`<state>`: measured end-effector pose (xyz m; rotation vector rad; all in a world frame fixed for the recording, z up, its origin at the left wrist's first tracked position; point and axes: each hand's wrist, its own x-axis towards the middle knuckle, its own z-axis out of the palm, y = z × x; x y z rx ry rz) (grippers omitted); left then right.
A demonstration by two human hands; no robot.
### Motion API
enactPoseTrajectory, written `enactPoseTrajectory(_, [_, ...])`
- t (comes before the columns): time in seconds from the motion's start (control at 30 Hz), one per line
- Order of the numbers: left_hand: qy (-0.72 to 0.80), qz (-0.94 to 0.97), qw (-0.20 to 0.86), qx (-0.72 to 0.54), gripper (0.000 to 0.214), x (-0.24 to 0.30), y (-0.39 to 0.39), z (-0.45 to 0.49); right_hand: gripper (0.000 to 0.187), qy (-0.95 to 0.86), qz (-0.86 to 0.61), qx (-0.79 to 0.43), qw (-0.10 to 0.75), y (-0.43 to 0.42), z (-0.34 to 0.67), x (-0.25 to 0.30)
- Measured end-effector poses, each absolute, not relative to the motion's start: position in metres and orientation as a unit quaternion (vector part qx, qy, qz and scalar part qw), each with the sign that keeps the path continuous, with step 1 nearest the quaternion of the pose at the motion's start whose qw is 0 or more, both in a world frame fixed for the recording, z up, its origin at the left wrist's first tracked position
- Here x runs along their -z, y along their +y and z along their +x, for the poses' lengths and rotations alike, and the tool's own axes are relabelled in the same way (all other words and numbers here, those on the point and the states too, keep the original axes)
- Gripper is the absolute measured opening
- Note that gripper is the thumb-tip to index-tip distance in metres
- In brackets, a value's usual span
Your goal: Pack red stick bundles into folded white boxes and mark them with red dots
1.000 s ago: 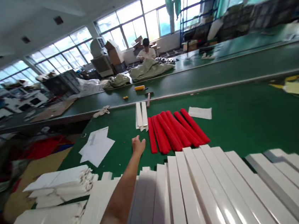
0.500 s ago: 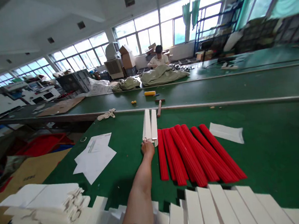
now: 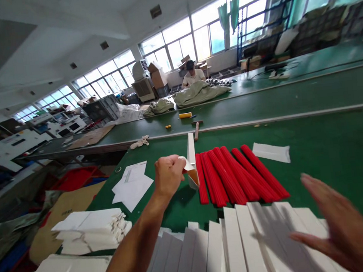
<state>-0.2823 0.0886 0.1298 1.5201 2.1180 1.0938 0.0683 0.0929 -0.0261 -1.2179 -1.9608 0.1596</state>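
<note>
My left hand [image 3: 169, 174] is closed on the end of a narrow white carton [image 3: 189, 166], raised near the middle of the green table. The carton's end gapes and shows a brown inside. Right behind it a long white box side [image 3: 191, 147] is visible; whether it belongs to the same carton I cannot tell. Just right of the carton lie several red ribbed rods [image 3: 234, 176] in a row. My right hand [image 3: 343, 223] is open and holds nothing, its fingers and thumb apart, above the right part of a row of white boxes [image 3: 234, 243].
Stacked flat white cartons [image 3: 89, 230] lie at the left, with paper sheets [image 3: 133, 184] beyond them. A wooden-handled tool [image 3: 197, 131] and a glove [image 3: 139, 142] lie near the table's far edge. A flat white sleeve [image 3: 271, 151] is at right. Another person [image 3: 193, 75] sits farther back.
My left hand has lifted a white carton and turned its end toward me. My right hand has come into view at the right. The view has shifted slightly.
</note>
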Motion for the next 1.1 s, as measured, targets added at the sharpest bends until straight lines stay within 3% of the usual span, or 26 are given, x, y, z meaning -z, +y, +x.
enactPoseTrajectory(0.1, [0.633, 0.519, 0.325, -0.474, 0.028, -0.171, 0.042, -0.252, 0.128, -0.858, -0.330, -0.051, 0.390, 0.078, 0.015, -0.003])
enactPoseTrajectory(0.17, [0.571, 0.471, 0.433, -0.514, 0.024, -0.180, 0.024, -0.234, 0.140, -0.869, -0.301, -0.102, 0.379, 0.063, -0.012, -0.021])
enactPoseTrajectory(0.23, [0.543, 0.428, 0.493, -0.528, 0.023, -0.176, 0.013, -0.220, 0.128, -0.856, -0.314, -0.192, 0.363, 0.044, -0.023, -0.031])
enactPoseTrajectory(0.37, [0.505, 0.438, 0.491, -0.559, 0.031, -0.142, -0.006, -0.205, 0.066, -0.786, -0.344, -0.405, 0.316, 0.018, -0.016, -0.031])
enactPoseTrajectory(0.43, [0.468, 0.482, 0.466, -0.575, 0.051, -0.118, -0.013, -0.200, 0.051, -0.749, -0.347, -0.485, 0.288, 0.015, -0.009, -0.029])
enactPoseTrajectory(0.5, [0.438, 0.512, 0.482, -0.561, 0.086, -0.095, -0.015, -0.193, 0.047, -0.725, -0.340, -0.529, 0.280, 0.017, -0.006, -0.027])
enactPoseTrajectory(0.53, [0.435, 0.513, 0.496, -0.549, 0.094, -0.086, -0.015, -0.187, 0.049, -0.719, -0.332, -0.542, 0.281, 0.019, -0.006, -0.027])
enactPoseTrajectory(0.63, [0.447, 0.466, 0.504, -0.573, 0.087, -0.068, -0.004, -0.170, 0.061, -0.706, -0.282, -0.589, 0.274, 0.032, -0.006, -0.027])
enactPoseTrajectory(0.73, [0.447, 0.407, 0.502, -0.618, 0.081, -0.064, 0.012, -0.161, 0.069, -0.716, -0.176, -0.646, 0.200, 0.066, -0.001, -0.021])
enactPoseTrajectory(0.8, [0.464, 0.383, 0.499, -0.623, 0.077, -0.064, 0.022, -0.161, 0.076, -0.723, -0.195, -0.636, 0.186, 0.107, 0.005, -0.009])
enactPoseTrajectory(0.87, [0.496, 0.371, 0.482, -0.620, 0.075, -0.063, 0.030, -0.162, 0.082, -0.708, -0.384, -0.546, 0.232, 0.159, 0.010, 0.011])
enactPoseTrajectory(0.9, [0.510, 0.371, 0.472, -0.616, 0.075, -0.062, 0.034, -0.161, 0.077, -0.673, -0.523, -0.460, 0.250, 0.186, 0.011, 0.024])
enactPoseTrajectory(0.97, [0.532, 0.379, 0.454, -0.605, 0.075, -0.058, 0.040, -0.158, 0.066, -0.613, -0.668, -0.347, 0.239, 0.235, 0.013, 0.051])
enactPoseTrajectory(1.1, [0.549, 0.388, 0.423, -0.608, 0.071, -0.048, 0.053, -0.143, 0.052, -0.567, -0.762, -0.266, 0.168, 0.286, 0.016, 0.098])
